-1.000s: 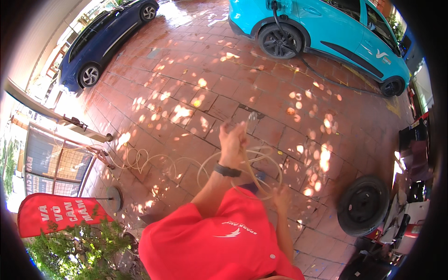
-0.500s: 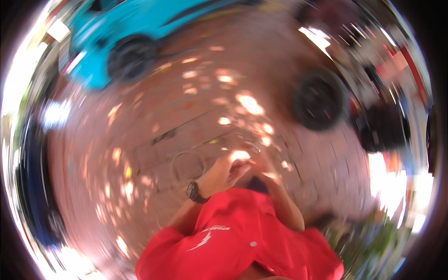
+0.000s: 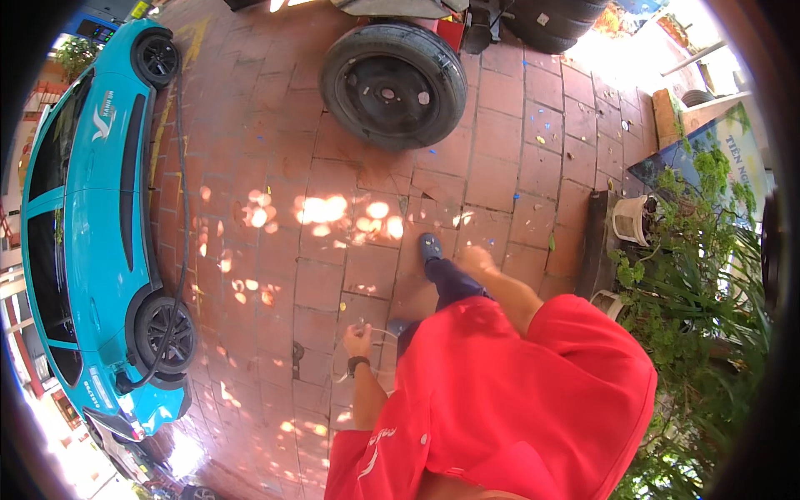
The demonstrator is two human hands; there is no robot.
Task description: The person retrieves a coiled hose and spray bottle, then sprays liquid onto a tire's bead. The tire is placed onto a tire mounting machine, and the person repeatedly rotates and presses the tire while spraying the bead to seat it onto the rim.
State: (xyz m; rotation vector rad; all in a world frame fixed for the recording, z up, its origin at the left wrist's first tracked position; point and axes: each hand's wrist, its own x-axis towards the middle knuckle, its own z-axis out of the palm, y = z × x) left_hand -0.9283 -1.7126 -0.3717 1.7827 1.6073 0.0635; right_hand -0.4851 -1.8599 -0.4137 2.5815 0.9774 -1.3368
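the left hand (image 3: 357, 340), with a dark round wristwatch (image 3: 357, 362) at its wrist, is out to the left of the body, its fingers curled around a thin, pale, translucent flexible hose (image 3: 383, 332). the hose bends in a loose loop just beside that hand and wrist, close to the legs. the right hand (image 3: 477, 259) reaches out farther, to the right of the legs, its fingers seemingly bent inward; whether it grips anything, i cannot tell.

a blue clog-like shoe (image 3: 431, 247) shows between the hands, under a dark blue trouser leg (image 3: 454, 282). the red short-sleeved shirt (image 3: 517, 392) fills the near part. beyond the hands, on reddish-brown rectangular paving (image 3: 342, 279), is a black tyre on a dark steel rim (image 3: 393, 87). far left is a turquoise car (image 3: 90, 242), with a long black cable (image 3: 182, 225) running beside it. green leafy plants (image 3: 700, 267) stand at the right.
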